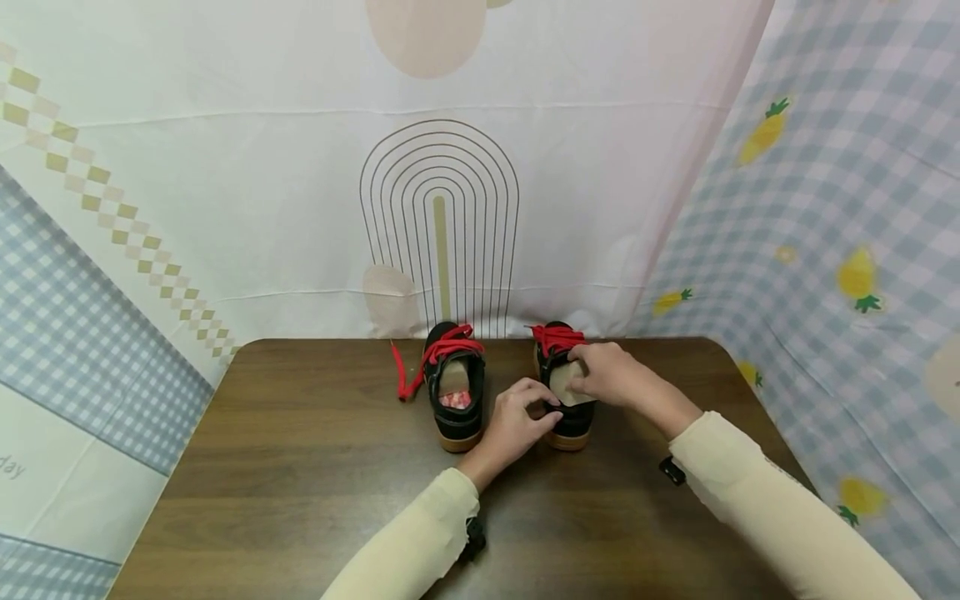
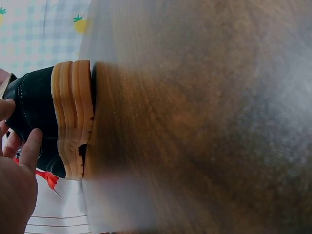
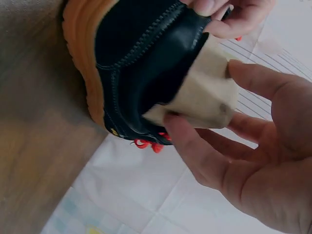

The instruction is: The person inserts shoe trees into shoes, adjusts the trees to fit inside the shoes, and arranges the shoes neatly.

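Note:
Two black shoes with red laces and tan soles stand side by side on the table. My right hand (image 1: 607,373) grips a beige insole (image 3: 202,92) between thumb and fingers. One end of the insole is inside the right-hand shoe (image 1: 572,427), and the rest sticks up out of the opening. At that shoe's heel, my left hand (image 1: 513,421) pinches the collar, with another finger against the dark side in the left wrist view. The left-hand shoe (image 1: 457,425) is untouched; inside it show a beige surface and a red-and-white patch near the heel.
A brown wooden table (image 1: 322,483) carries both shoes near its back edge. Behind it hangs a pale patterned cloth (image 1: 300,200), and a blue checked cloth (image 1: 810,208) runs along the right side. A loose red lace (image 1: 400,375) trails left of the left-hand shoe.

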Demonstrator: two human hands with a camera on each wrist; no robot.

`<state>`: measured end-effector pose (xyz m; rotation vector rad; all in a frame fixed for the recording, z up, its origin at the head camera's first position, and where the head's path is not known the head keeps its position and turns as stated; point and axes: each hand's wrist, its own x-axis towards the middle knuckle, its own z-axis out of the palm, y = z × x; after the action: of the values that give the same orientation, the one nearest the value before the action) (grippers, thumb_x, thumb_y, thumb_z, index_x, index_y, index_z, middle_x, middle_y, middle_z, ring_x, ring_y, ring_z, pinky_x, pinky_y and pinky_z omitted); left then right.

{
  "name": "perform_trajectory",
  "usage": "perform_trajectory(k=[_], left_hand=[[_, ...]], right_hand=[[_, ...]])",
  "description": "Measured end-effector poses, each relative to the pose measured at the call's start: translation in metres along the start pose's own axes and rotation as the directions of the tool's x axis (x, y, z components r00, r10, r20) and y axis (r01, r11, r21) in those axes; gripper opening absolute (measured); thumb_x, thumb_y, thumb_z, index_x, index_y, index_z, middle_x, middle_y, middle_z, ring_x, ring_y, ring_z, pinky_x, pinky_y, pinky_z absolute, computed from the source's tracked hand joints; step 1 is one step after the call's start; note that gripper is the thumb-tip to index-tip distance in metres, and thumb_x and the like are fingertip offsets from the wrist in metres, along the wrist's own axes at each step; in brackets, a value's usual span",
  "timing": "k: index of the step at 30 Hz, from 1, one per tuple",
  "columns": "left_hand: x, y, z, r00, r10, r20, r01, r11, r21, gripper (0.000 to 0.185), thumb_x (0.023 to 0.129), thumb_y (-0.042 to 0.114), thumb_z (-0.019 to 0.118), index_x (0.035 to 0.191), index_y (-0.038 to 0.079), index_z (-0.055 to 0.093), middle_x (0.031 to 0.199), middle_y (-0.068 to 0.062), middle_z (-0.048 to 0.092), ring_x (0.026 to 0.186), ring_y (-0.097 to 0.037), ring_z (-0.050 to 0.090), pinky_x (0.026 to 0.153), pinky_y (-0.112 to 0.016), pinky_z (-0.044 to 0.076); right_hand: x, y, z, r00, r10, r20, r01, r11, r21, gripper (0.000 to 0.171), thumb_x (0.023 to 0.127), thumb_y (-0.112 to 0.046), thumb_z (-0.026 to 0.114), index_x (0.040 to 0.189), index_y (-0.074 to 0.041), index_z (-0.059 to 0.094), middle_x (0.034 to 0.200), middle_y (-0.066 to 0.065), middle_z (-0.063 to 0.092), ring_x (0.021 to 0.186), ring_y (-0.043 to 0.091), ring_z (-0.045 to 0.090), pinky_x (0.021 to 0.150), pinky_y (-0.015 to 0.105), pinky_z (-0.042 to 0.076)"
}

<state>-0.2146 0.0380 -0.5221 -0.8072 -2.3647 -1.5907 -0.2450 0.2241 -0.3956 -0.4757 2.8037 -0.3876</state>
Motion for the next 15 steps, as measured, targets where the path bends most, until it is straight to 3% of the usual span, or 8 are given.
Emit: perform_trajectory(k=[9,15], left_hand=[[0.000,0.001,-0.001,1.000,0.019,0.004,-0.019,1.000,-0.017,0.011,0.089,0.010,0.082,0.098,0.008,0.077,0.108,-0.006,0.069,0.092,-0.023,0.070,0.078,-0.041,0.063],[0.000,0.000,-0.001,1.000,0.012,0.003,-0.012,1.000,-0.018,0.010,0.089,0.009,0.081,0.098,0.008,0.076,0.108,-0.007,0.068,0.094,-0.024,0.070,0.079,-0.042,0.063]], right_hand=[[-0.015,0.010,0.010,0.991,-0.038,-0.125,0.042,0.999,0.029,0.055,0.096,-0.030,0.075,0.141,-0.002,0.059,0.137,0.021,0.063,0.124,0.040,0.062,0.099,0.057,0.053],[-0.025,0.012,0.024,0.966,-0.020,-0.257,0.033,0.999,0.044,0.060,0.092,-0.034,0.079,0.140,-0.006,0.058,0.132,0.024,0.054,0.109,0.038,0.061,0.089,0.055,0.055]])
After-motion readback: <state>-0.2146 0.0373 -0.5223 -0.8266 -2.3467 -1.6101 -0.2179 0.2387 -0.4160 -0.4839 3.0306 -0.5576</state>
